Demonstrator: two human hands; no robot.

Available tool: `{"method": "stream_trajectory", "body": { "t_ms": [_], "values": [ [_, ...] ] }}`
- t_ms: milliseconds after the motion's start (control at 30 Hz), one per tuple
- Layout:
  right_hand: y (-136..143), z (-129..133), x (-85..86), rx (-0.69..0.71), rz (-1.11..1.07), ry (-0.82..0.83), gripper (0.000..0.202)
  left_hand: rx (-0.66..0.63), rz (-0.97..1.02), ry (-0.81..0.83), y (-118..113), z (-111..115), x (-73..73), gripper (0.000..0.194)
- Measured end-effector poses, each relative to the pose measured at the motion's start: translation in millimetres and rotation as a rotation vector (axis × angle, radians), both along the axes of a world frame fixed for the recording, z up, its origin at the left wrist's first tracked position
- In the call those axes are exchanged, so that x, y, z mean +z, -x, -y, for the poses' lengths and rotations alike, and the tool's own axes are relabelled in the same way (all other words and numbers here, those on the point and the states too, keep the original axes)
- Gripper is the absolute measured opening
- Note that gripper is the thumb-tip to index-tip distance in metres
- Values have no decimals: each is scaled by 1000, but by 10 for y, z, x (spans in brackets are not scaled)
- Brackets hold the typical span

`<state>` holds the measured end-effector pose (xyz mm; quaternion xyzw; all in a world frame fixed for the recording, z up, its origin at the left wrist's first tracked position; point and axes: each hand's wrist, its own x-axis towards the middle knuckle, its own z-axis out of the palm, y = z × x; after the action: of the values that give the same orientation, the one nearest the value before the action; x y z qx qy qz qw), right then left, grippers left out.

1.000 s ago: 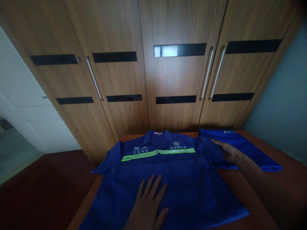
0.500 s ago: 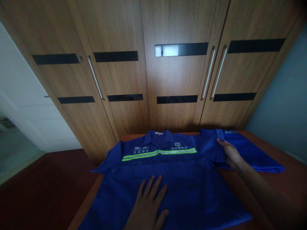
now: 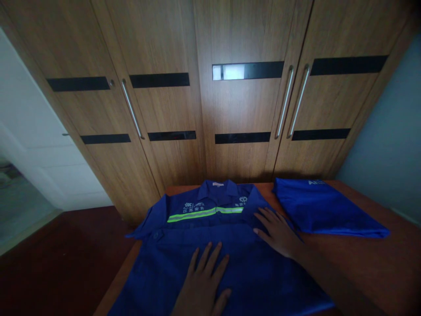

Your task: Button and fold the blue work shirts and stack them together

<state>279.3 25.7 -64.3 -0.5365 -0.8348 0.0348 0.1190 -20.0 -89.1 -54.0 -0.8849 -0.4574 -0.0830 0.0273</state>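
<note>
A dark blue work shirt (image 3: 184, 235) with a collar, white lettering and a yellow-green reflective stripe lies front up, its lower part folded up over the chest. My left hand (image 3: 204, 278) rests flat on the folded lower part, fingers spread. On the right side of the shirt, my right hand (image 3: 276, 230) lies with its fingers apart, over the sleeve folded inward across the chest. That sleeve covers part of the stripe and the right-hand lettering. The left sleeve (image 3: 149, 219) still points outward.
A folded brighter blue garment (image 3: 325, 208) with white letters lies to the right on the reddish-brown table (image 3: 368, 259). Behind the table stands a wooden wardrobe (image 3: 243, 105) with metal handles. A white door (image 3: 49, 145) is at the left, above a dark red floor (image 3: 62, 259).
My right hand has moved left, bringing the right sleeve inward onto the shirt's chest, and its fingers have let go of the sleeve. The brighter blue garment is uncovered. My left hand stays put.
</note>
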Motion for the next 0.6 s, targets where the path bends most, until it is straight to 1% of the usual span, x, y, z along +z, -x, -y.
{"method": "stream_trajectory", "body": {
  "t_ms": [100,200,267,333,433,500,600],
  "values": [
    [66,-121,45,-2,-5,-23,63,-6,-7,0,9,-5,-17,67],
    [146,-299,28,17,10,-22,62,-4,-20,14,16,-15,-23,66],
    [171,-429,-29,-26,23,-7,62,-3,-25,34,17,-22,-13,66],
    [165,-545,-100,-99,27,7,64,-6,-27,63,10,-26,5,67],
    [124,-656,-183,-162,27,13,66,-2,-28,109,-8,-30,29,68],
    [103,-697,-195,-170,24,14,66,7,-29,131,-18,-30,35,69],
    [102,-757,-145,-182,-8,-20,63,16,-26,143,-23,-28,32,69]
  ]
}}
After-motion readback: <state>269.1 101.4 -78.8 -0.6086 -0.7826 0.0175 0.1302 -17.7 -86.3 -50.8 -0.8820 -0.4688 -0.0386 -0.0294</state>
